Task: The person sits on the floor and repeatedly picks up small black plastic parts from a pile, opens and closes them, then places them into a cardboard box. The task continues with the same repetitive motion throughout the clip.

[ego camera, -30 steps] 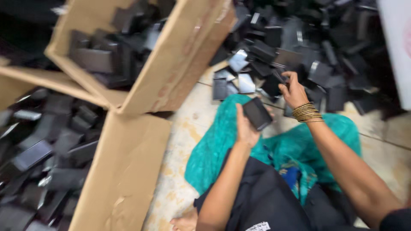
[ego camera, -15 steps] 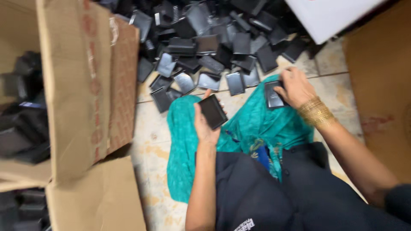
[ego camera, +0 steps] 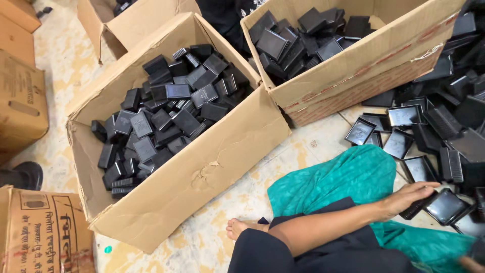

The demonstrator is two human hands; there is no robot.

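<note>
At 9 o'clock we see the large cardboard box (ego camera: 202, 172), open and filled with black plastic parts (ego camera: 166, 116). At 1 o'clock a second cardboard box (ego camera: 364, 65) holds more of them. At 3 o'clock a loose pile of black trays (ego camera: 434, 121) covers the floor. At 4 o'clock our left hand (ego camera: 406, 197) lies flat on a black tray (ego camera: 444, 206), fingers extended, not clamped. Our right hand is barely visible; we cannot tell its state.

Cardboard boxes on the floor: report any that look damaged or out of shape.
The near cardboard box of black plastic pieces has a torn, creased front wall that bows outward. The second box has a scuffed, fraying edge.
</note>
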